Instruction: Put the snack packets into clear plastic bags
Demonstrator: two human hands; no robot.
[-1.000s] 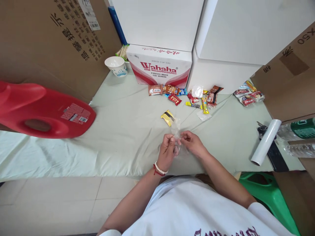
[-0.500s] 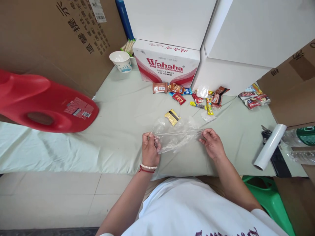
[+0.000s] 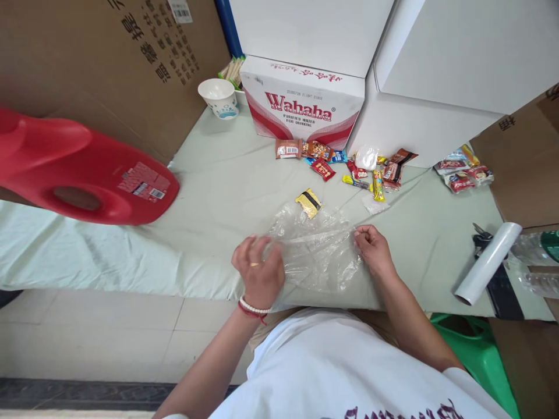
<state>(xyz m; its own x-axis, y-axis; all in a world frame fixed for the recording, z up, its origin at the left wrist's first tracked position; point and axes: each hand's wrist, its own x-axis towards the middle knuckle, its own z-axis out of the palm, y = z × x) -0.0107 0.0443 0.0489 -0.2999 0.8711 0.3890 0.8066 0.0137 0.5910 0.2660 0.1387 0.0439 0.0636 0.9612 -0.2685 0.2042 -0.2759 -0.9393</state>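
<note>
A crumpled piece of clear plastic film (image 3: 321, 265) lies spread on the cloth in front of me. My right hand (image 3: 372, 249) pinches its right edge between thumb and fingers. My left hand (image 3: 259, 267), slightly blurred and wearing a white bracelet and red cord, is at the film's left edge with its fingers apart. Nothing shows in its grasp. A yellow wrapped snack with a black band (image 3: 308, 203) rests at the film's far edge. Beyond it are several small packaged snacks, among them a red packet (image 3: 322, 169), a brown packet (image 3: 288, 149) and a yellow packet (image 3: 378, 185).
A red plastic jug (image 3: 161, 189) stands at left, with a paper cup (image 3: 219, 100) farther back. A Wahaba-style water carton, printed "Wahaha" (image 3: 301, 107), closes off the rear. At right are a white roll (image 3: 488, 263), plastic bottles (image 3: 530, 250) and more snack packets (image 3: 463, 171).
My left hand has let go of the film and shifted slightly left, its fingers spreading. The film has sunk flatter and wider over the cloth, while my right hand keeps its pinch.
</note>
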